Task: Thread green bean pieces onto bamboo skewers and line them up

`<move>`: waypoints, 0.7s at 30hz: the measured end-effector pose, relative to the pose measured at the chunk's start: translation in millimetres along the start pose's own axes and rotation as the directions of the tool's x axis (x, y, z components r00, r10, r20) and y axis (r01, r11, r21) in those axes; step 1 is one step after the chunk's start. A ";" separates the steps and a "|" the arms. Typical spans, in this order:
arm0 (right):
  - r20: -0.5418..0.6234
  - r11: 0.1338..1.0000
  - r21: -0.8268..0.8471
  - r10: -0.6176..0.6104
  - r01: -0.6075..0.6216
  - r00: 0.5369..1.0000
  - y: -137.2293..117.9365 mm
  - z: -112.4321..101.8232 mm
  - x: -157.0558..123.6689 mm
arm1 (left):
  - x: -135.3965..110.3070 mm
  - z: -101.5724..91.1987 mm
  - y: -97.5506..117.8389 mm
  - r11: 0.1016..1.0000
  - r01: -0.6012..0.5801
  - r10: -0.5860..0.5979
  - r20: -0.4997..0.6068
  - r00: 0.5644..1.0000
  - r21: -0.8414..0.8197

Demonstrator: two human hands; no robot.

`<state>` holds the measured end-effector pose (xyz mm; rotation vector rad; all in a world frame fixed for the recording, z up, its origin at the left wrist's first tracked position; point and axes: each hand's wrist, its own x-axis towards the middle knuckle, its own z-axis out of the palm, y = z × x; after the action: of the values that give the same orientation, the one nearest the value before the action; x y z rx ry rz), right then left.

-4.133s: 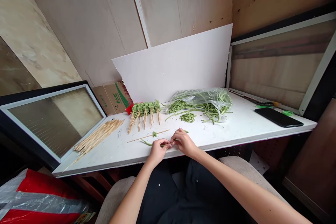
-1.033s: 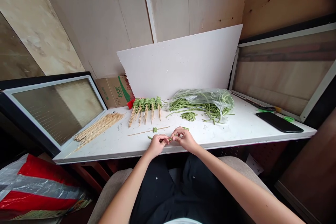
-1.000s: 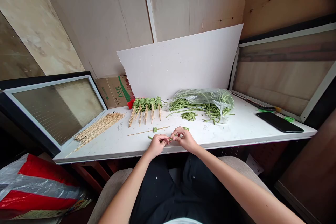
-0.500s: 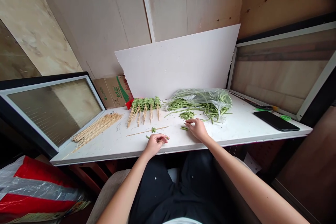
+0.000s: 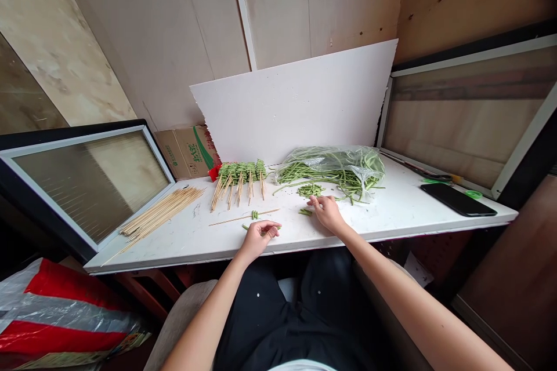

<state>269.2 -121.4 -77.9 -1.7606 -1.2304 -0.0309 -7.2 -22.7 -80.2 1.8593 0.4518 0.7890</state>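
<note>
My left hand (image 5: 260, 235) is closed near the table's front edge, its fingers curled round cut green bean pieces (image 5: 279, 227), of which only small green ends show. Just beyond it lies a bamboo skewer (image 5: 226, 221) with a few short bean pieces (image 5: 255, 215) threaded on its middle. My right hand (image 5: 326, 212) rests low over the table with its fingers drawn together; what they pinch, if anything, I cannot make out. Beside its fingertips are loose bean pieces (image 5: 305, 211), and a small pile of cut beans (image 5: 310, 190) sits behind them.
Filled bean skewers (image 5: 241, 173) are stacked at the back. Bare skewers (image 5: 163, 211) lie at the left. A clear plastic bag of long beans (image 5: 335, 168) stands at the back right. A black phone (image 5: 456, 200) and a green ring (image 5: 473, 194) are at the right end.
My right hand has shifted very slightly to the right beside the loose bean pieces. My left hand stays almost where it was.
</note>
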 end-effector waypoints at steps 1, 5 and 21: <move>-0.013 1.000 0.010 -0.018 0.018 1.000 -5.2 -2.2 -0.7 | -0.3 0.3 0.4 1.000 0.005 -0.005 0.002 1.000 -0.019; 0.057 0.972 0.092 -0.221 0.215 0.974 -40.5 -7.6 -10.5 | -1.3 1.4 0.9 0.995 0.022 -0.021 0.014 1.000 -0.099; 0.194 0.861 0.233 -0.497 0.452 0.846 -83.1 11.2 -40.0 | -8.7 1.4 6.0 0.902 -0.185 0.232 -0.077 0.970 0.390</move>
<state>183.0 -138.9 -47.9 -1.2907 -1.7791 0.0111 -12.7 -31.5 -77.8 2.2570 0.5160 1.0195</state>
